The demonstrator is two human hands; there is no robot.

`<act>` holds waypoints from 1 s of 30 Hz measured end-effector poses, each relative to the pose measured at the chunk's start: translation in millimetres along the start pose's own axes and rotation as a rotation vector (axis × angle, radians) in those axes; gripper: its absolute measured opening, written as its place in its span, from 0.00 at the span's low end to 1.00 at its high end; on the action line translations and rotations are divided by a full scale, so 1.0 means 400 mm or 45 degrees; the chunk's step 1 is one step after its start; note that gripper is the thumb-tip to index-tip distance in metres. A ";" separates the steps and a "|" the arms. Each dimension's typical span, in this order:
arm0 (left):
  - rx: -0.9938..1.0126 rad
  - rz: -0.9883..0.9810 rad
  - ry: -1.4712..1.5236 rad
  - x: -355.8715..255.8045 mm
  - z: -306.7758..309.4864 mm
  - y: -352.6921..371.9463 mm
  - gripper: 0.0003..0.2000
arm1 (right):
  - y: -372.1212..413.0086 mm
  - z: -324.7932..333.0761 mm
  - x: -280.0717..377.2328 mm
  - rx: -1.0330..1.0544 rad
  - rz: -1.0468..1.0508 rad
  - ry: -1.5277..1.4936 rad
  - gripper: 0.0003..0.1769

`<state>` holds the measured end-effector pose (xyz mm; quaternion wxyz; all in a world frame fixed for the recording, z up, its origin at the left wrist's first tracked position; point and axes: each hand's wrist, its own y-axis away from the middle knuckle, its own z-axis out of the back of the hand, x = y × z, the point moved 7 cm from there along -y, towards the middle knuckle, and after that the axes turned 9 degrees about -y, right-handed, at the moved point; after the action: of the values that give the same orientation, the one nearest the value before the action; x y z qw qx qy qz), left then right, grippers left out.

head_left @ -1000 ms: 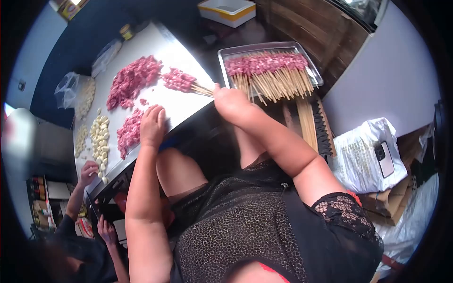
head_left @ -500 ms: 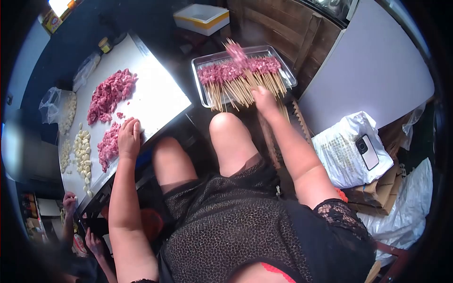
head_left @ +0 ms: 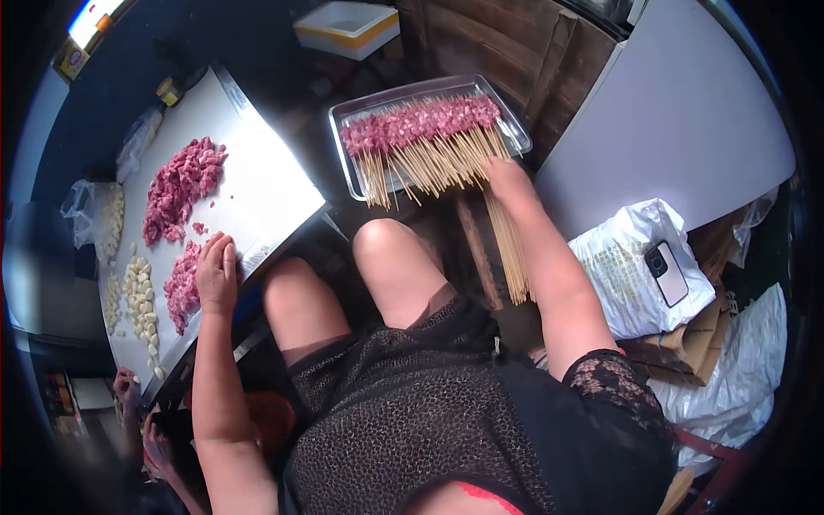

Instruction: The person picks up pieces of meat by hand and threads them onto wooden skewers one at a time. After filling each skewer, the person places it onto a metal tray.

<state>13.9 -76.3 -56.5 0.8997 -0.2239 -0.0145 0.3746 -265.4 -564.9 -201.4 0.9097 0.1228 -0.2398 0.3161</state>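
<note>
My left hand rests at the near edge of the white table, its fingers stretched out beside a small heap of pale pink cut meat. It holds nothing that I can see. Beyond lies a larger heap of darker red meat. My right hand is at the right end of the metal tray, fingers curled in by the stick ends; what they grip is hidden. Meat skewers lie in a packed row in the tray, sticks toward me. Below that hand is a bundle of bare skewers.
Peeled garlic cloves lie along the table's left side, near a plastic bag. Another person's hand is at the lower left. A white tub stands behind the tray. At right, a phone lies on a white sack.
The meat skewer my right hand held raised over the tray now lies down among the others. That hand has moved slightly right and down. My left hand remains beside the meat.
</note>
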 end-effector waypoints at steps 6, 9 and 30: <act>-0.004 -0.011 -0.012 -0.002 -0.001 -0.004 0.14 | 0.149 0.004 -0.307 -0.180 -0.188 -0.048 0.21; -0.023 -0.018 -0.022 -0.001 -0.006 -0.005 0.14 | 0.248 -0.066 -0.390 0.049 -0.372 0.118 0.25; -0.174 -0.037 0.191 -0.018 0.044 0.013 0.08 | 0.267 -0.051 -0.432 -0.640 -0.040 -0.397 0.15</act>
<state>1.9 -71.2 -41.9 0.8861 -0.3120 0.0242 0.3419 -444.3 -564.2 -300.0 0.8686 -0.0556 -0.4454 0.2099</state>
